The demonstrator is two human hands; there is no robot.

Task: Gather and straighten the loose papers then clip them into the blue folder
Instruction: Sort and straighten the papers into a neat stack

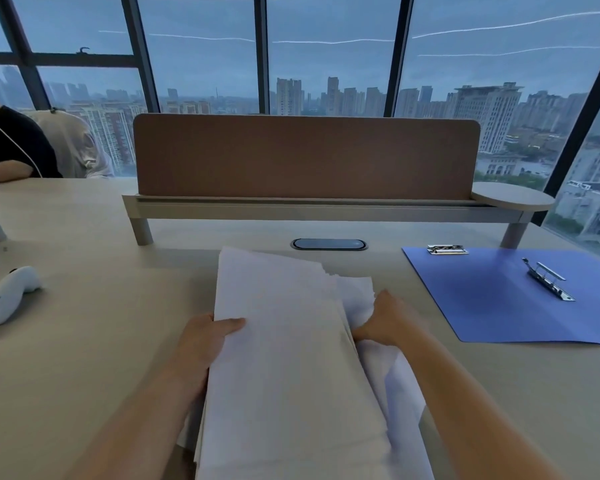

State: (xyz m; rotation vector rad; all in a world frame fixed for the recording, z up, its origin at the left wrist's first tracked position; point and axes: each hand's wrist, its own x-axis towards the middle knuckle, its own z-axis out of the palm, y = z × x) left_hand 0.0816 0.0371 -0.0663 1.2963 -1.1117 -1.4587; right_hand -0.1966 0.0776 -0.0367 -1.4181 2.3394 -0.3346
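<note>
A thick stack of white papers (284, 341) lies lengthwise on the desk in front of me, its far edges uneven and fanned. My left hand (205, 341) grips the stack's left edge, thumb on top. My right hand (385, 320) holds the right side, fingers among several loose sheets that stick out askew. The blue folder (506, 306) lies open and flat to the right, apart from the papers. It has a metal lever clip (548, 280) near its middle and a smaller metal clip (447, 249) at its far left corner.
A brown divider screen (305, 157) on a raised shelf crosses the desk's far side, with a cable grommet (329, 244) below it. A white controller (9, 294) rests at the left. A seated person (11, 147) is at the far left. Windows stand behind.
</note>
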